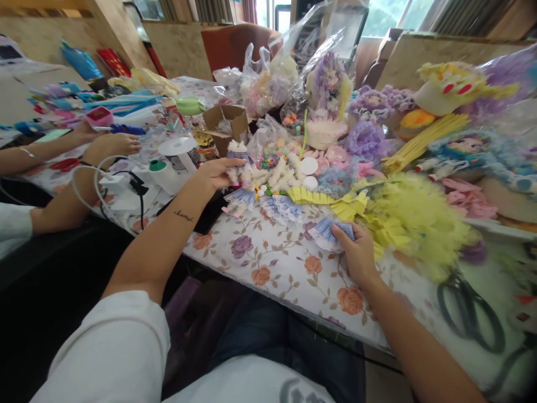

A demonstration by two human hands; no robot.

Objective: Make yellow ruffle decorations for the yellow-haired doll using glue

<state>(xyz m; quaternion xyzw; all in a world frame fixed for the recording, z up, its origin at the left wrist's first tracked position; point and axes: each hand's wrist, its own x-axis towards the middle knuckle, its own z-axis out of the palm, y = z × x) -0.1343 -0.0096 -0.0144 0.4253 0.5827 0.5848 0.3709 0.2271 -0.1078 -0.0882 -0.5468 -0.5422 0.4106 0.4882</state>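
My left hand (218, 172) reaches forward with its fingers on a small white fluffy doll (238, 148) dressed in blue checked cloth; its grip is partly hidden. My right hand (359, 252) pinches a blue-and-white checked doll skirt (329, 230) with white lace edging, just above the flowered tablecloth (289, 257). More lace-edged checked pieces (282, 208) lie between the two hands. Beside them are cream fluffy pieces (289, 172) and a pleated yellow strip (310, 196).
Yellow tulle (419, 218) and black-handled scissors (472, 313) are on the right. Plastic-wrapped dolls (329, 84) and a cardboard box (226, 123) stand behind. At left, a co-worker's hands (111, 146) work near a white power strip (121, 190) with cables.
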